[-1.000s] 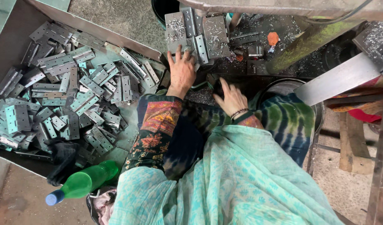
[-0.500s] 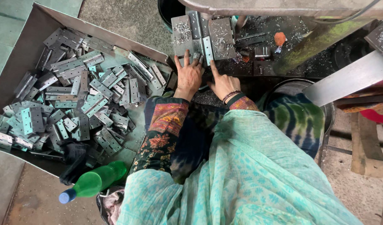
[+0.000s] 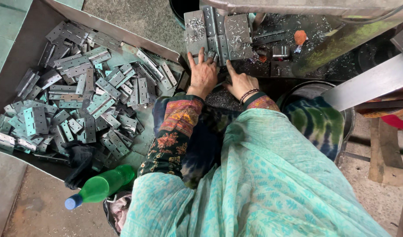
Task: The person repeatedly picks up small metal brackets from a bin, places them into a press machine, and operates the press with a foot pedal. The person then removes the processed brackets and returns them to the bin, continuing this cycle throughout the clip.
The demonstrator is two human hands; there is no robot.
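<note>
Steel hinge [image 3: 219,41] — hands' [image 3: 203,74] grip unclear

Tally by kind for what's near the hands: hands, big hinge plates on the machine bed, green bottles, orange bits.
Hands: 2, left hand and right hand
Large hinge plates on the bed: 3
Green bottle: 1
Orange piece: 1
Total: 7

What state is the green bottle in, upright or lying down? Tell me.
Lying down. The green bottle rests on its side on the floor, blue cap pointing lower left, beside the tray of hinges.
</note>
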